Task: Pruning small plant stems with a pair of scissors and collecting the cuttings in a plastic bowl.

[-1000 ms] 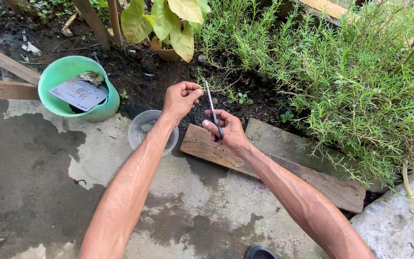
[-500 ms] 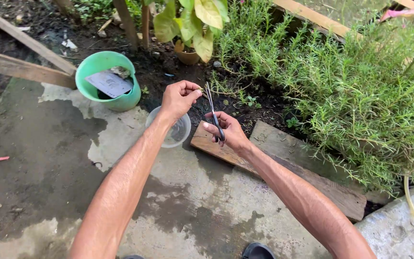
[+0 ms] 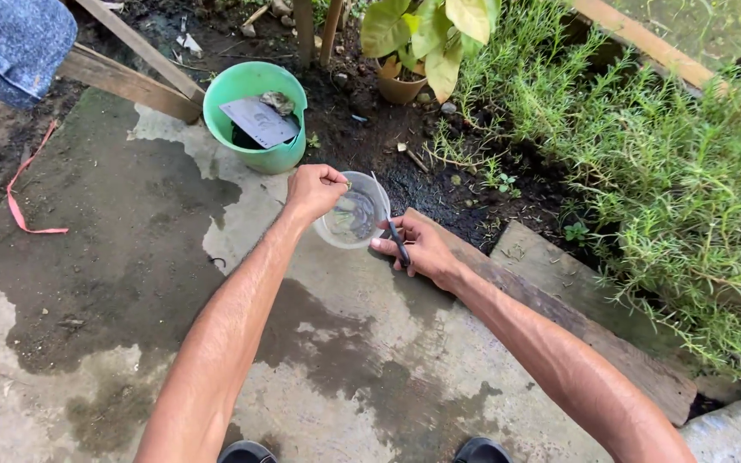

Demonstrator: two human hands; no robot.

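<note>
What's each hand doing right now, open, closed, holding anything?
Left hand: closed, pinching a small green bit over the clear plastic cup.
Right hand: closed around dark-handled scissors, beside the cup.

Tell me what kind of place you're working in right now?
Most likely a backyard garden: a bed of dark soil with feathery green shrubs, a potted plant, and a wet concrete slab beside it.
</note>
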